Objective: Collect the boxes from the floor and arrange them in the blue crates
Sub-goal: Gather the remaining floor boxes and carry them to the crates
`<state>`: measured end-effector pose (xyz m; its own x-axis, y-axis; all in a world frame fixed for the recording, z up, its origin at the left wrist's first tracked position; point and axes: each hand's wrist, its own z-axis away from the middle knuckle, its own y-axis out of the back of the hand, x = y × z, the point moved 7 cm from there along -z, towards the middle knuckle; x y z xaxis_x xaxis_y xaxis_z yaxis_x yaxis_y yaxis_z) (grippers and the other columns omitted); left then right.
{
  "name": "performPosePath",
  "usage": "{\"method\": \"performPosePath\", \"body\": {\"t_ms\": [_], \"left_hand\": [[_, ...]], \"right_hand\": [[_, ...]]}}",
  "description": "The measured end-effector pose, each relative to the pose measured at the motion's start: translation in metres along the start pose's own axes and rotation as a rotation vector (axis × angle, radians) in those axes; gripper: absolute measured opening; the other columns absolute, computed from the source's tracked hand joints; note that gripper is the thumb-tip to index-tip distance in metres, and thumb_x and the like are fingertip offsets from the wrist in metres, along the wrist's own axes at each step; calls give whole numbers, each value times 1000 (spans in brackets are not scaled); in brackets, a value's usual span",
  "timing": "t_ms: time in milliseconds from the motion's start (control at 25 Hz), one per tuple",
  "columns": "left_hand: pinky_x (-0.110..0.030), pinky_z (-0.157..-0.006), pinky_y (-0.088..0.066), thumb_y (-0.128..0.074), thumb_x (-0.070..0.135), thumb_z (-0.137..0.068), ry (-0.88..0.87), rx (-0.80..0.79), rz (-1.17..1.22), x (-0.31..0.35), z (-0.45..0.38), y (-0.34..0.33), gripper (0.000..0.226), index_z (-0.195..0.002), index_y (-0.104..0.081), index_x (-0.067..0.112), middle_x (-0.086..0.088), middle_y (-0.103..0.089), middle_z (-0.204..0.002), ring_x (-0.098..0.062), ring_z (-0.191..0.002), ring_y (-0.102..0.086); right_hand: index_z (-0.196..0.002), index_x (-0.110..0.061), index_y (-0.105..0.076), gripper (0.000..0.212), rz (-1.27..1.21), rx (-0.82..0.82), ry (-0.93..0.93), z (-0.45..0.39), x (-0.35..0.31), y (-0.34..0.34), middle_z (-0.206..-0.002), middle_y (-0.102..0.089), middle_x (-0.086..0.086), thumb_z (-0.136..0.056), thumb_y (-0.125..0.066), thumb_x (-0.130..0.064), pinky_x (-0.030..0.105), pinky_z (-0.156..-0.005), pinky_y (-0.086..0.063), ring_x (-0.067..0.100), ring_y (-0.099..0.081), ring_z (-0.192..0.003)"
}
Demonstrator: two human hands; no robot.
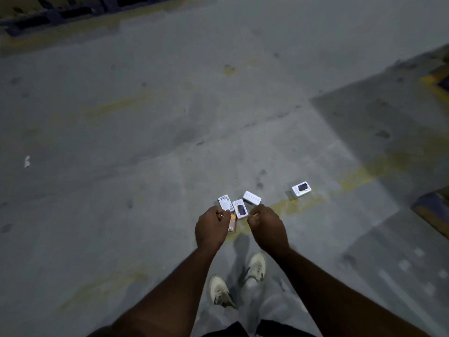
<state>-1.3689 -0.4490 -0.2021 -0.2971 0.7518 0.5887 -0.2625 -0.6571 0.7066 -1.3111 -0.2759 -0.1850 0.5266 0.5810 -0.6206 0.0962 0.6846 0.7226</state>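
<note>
Grey concrete floor [145, 117] carries a cluster of small white boxes [240, 209] just ahead of your shoes; one box [301, 189] lies apart, rightward. Your left hand [211, 228] and right hand [267, 226] hover loosely curled, holding nothing, equally near.

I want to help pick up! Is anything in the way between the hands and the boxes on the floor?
Nothing visible: the left hand and right hand hang over the cluster of boxes, with only open air between.
</note>
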Motion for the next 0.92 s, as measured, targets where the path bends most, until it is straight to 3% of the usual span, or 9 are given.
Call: {"method": "performPosePath", "body": {"t_ms": [240, 400, 600, 760, 920], "left_hand": [[-26, -67, -43, -63, 35, -90, 87, -12, -8, -27, -90, -50, 14, -89, -68, 22, 6, -73, -88, -18, -83, -67], [-32, -75, -53, -65, 38, -89, 139, -74, -20, -62, -141, -103, 16, -92, -67, 22, 6, -73, -87, -18, -85, -68], [-33, -77, -52, -67, 34, -89, 128, -152, -47, -135, -232, -213, 10, -92, -64, 25, 4, -74, -91, -21, -88, -69], [-35, -82, -52, -66, 30, -91, 173, -174, -80, -241, -288, -310, 18, -105, -66, 19, -4, -75, -104, -28, -98, -69], [-35, -81, -54, -62, 27, -93, 265, -184, -23, -303, -313, -348, 5, -95, -64, 22, -6, -74, -100, -29, -95, -69]], "right_hand": [[-86, -20, -61, 18, -53, -48, -111, -103, 35, -81, -87, -67, 1, -93, -57, -36, 28, -68, -37, 22, -64, -88], [-108, -15, -64, 22, -41, -80, -170, -142, 80, -140, -94, -68, 5, -92, -58, -30, 32, -75, -43, 26, -64, -93], [-103, -17, -63, 21, -37, -18, -322, -205, 175, -255, -99, -65, 5, -94, -57, -35, 29, -74, -40, 25, -64, -93], [-110, -13, -61, 32, -9, -14, -367, -236, 255, -382, -100, -64, 8, -91, -60, -40, 33, -76, -44, 27, -63, -94], [-114, -5, -58, 48, 7, 8, -431, -252, 289, -456, -108, -60, 14, -87, -60, -45, 38, -81, -45, 32, -58, -103]]}}
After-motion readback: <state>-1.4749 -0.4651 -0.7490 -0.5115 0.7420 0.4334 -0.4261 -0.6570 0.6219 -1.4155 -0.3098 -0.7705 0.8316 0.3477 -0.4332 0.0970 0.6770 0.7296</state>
